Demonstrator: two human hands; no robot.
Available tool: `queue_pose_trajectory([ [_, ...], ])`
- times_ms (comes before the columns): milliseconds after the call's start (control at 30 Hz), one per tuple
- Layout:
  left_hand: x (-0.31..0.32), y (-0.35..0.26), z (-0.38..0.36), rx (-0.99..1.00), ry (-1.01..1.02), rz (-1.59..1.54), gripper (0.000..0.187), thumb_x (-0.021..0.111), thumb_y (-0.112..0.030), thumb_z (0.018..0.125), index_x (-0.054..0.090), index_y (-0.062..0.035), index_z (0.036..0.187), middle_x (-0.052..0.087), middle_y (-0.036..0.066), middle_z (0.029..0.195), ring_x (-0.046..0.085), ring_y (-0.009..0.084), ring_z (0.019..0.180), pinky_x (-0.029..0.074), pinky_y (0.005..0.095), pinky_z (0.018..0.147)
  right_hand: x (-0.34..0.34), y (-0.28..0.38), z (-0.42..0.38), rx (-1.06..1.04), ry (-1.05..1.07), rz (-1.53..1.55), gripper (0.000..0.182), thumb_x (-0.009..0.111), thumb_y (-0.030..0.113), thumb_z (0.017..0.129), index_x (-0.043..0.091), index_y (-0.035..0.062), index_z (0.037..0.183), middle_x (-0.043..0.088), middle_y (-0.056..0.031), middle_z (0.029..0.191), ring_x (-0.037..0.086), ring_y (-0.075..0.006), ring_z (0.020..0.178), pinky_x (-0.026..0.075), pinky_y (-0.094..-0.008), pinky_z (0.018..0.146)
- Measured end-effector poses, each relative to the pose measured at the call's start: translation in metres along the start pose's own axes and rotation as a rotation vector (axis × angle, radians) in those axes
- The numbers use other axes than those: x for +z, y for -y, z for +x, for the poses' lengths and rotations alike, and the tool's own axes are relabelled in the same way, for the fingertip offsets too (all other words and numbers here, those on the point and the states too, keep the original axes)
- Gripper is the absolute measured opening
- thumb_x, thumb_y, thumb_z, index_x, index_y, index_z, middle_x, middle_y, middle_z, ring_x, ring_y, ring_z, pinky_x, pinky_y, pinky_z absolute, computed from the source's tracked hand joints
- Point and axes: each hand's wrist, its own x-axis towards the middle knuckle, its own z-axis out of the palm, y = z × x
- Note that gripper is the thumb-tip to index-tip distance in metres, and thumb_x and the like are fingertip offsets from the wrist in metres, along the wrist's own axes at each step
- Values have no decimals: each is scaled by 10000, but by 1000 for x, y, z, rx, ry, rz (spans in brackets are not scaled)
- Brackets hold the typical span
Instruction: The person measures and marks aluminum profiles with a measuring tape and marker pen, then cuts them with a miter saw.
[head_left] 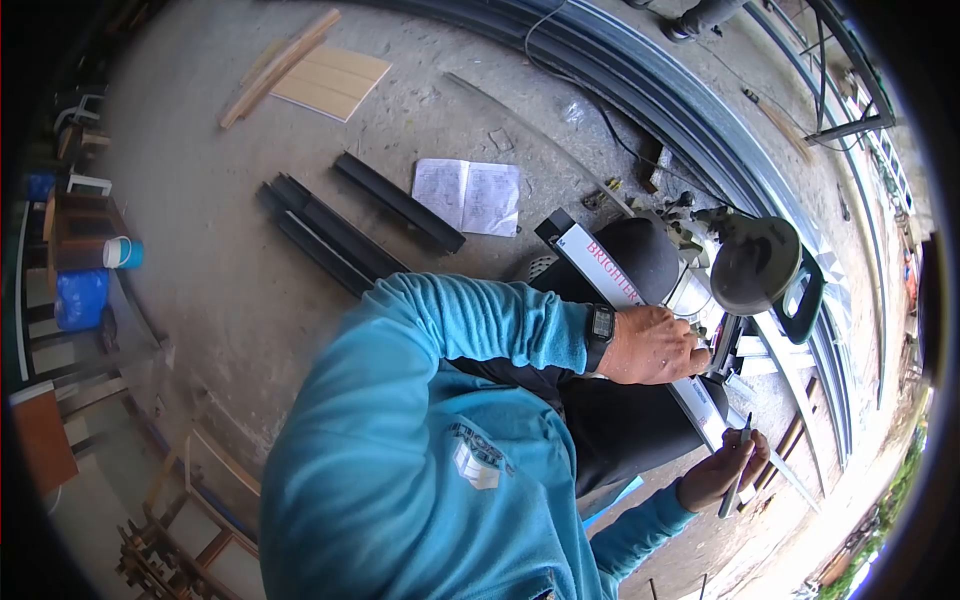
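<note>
Across the two dark-trousered knees lies a long profile with a white strip reading "BRIGHTER" [603,265]. My left hand [650,345], below a black wristwatch [601,323], is closed over the profile's middle, and its fingertips are partly hidden. Lower right, my right hand [722,472] pinches a slim pen-like tool [737,480], whose dark tip points up in the view, beside the profile's lower end. Close beyond my left hand stands a cutting machine with a round guard [757,265] and a dark green handle [803,297].
An open notebook [466,197] lies on the concrete floor near dark metal channels [398,202]. Long dark profiles [640,75] run along the upper right, with a cable across them. Wooden boards [330,82] lie at the upper left. Another person's foot [678,32] shows at the top.
</note>
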Motion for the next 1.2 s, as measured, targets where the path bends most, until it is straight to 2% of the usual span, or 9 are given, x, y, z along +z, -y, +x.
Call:
queue_pose_trajectory([
  [100, -1, -3, -4, -40, 72, 28, 189, 622, -181, 949, 584, -25, 1048, 655, 73, 808, 691, 222, 795, 537, 381, 669, 4, -13, 5, -175, 48, -262, 290, 574, 265, 1057, 632, -10, 1131, 610, -120, 911, 596, -209, 847, 450, -327, 763],
  [167, -6, 3, -12, -69, 81, 80, 201, 628, -196, 945, 586, -35, 1058, 653, 59, 826, 688, 216, 807, 503, 379, 670, 13, -18, 3, -144, 36, -317, 325, 580, 288, 1058, 626, -27, 1126, 615, -130, 943, 604, -219, 869, 476, -342, 789],
  [233, -10, 5, -25, -68, 28, 135, 217, 626, -215, 948, 589, -47, 1080, 626, 36, 843, 657, 196, 836, 437, 376, 705, 14, -27, 0, -20, 33, -258, 336, 592, 301, 1063, 620, -22, 1150, 637, -121, 998, 617, -205, 926, 495, -334, 833],
  [500, -9, 9, -26, -55, 22, 140, 214, 617, -259, 969, 592, -74, 1074, 595, 19, 848, 627, 181, 845, 432, 374, 713, 30, -26, -5, -70, 76, -213, 304, 578, 265, 1073, 608, -16, 1186, 636, -112, 1029, 605, -182, 950, 488, -307, 860],
  [800, -3, 4, -20, -46, 7, 115, 207, 621, -271, 968, 592, -99, 1079, 615, 10, 897, 630, 165, 877, 432, 369, 720, 19, -28, -9, -87, 27, -165, 311, 605, 285, 1066, 618, -12, 1156, 610, -78, 925, 578, -134, 793, 459, -251, 673],
  [867, -8, 7, -26, -63, -34, 171, 199, 617, -245, 939, 603, -130, 1100, 628, -16, 924, 616, 140, 880, 399, 358, 739, 15, -34, -12, -56, 51, -61, 283, 627, 236, 1044, 602, -13, 1176, 631, -91, 930, 595, -142, 746, 495, -234, 611],
  [967, -16, 10, -28, -10, -95, 142, 135, 587, -172, 932, 582, -112, 1052, 543, 5, 873, 570, 164, 821, 402, 356, 721, 19, -26, -13, -61, 18, -74, 207, 659, 146, 989, 632, -5, 1127, 639, -62, 977, 596, -125, 879, 470, -270, 846],
  [1067, -20, 10, -18, -60, 24, -63, 96, 596, -91, 901, 548, -61, 979, 558, 63, 867, 582, 248, 806, 426, 387, 683, 31, 6, -12, -45, 63, 67, 216, 706, 130, 944, 586, 17, 1085, 605, -47, 965, 572, -107, 875, 457, -266, 857],
  [1200, -21, 4, -9, -66, 93, -126, 289, 690, 26, 763, 556, -40, 1011, 571, 97, 876, 600, 299, 820, 442, 420, 693, 22, 15, -19, 81, 152, 171, 197, 710, 117, 973, 569, 27, 1076, 620, -36, 952, 578, -88, 829, 458, -227, 795],
])
